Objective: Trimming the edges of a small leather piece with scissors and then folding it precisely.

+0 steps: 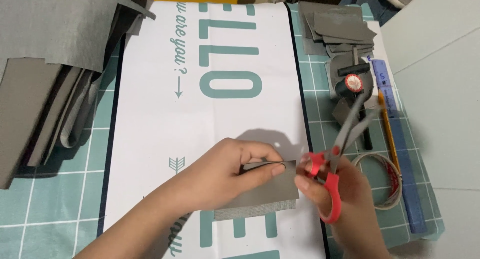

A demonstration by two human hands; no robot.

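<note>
Left hand [227,174] pinching grey fabric piece [267,189] flat on white printed sheet [150,139], right hand [345,186] just right of it gripping red-handled scissors [340,149], blades open; likely crooked cut if fabric slides

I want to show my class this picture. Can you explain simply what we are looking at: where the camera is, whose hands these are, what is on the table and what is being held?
The one picture comes from a camera worn on a person's head, looking down at their own bare hands. The left hand pinches a small grey fabric piece. The right hand holds red-handled scissors, blades pointing away and slightly apart. Under them lies a white printed sheet on a teal cutting mat. Nearby are a tape roll, a blue ruler, a pencil and stacked grey fabric pieces.
</note>
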